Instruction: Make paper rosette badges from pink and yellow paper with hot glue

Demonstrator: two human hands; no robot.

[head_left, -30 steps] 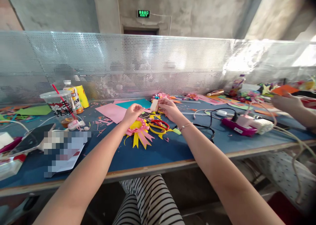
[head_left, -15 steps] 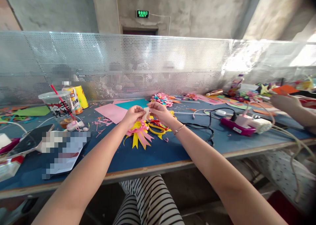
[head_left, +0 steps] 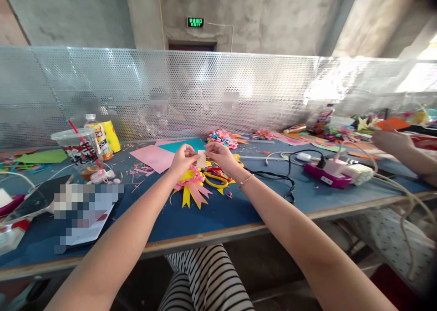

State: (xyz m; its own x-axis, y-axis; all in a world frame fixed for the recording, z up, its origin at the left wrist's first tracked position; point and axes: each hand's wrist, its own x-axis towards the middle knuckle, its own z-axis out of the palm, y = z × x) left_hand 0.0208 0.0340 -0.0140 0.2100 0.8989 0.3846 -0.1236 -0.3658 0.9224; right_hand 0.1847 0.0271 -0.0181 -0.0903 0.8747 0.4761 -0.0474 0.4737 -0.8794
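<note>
The left hand (head_left: 185,158) and right hand (head_left: 220,157) are close together, fingertips pinched on opposite sides of a small beige rectangular piece of paper (head_left: 201,159), which is held up above the blue worktop (head_left: 218,215). Just below it lies a pink-and-yellow paper rosette with notched ribbon tails (head_left: 195,190), partly covered by the left hand, and beside that a pair of red and yellow looped handles (head_left: 223,182) sits under the right hand. Behind the left hand a flat pale-pink paper sheet (head_left: 153,158) and a teal paper sheet (head_left: 180,145) overlap; behind the right stands a layered pink-and-blue paper flower (head_left: 223,139). Farther left are a clear printed plastic cup with a red straw (head_left: 77,152) and a plastic bottle with a yellow label (head_left: 103,142). To the right, a thin black cable (head_left: 273,173) snakes near the right forearm, with a magenta power strip (head_left: 327,178) beyond it, and another person's hand (head_left: 392,140) at the far side. A tall perforated metal screen (head_left: 191,97) bounds the back. Toward the wearer, a stretch of blue surface runs from the ribbon tails to the pale wooden front edge (head_left: 205,236), flanked by both forearms.
</note>
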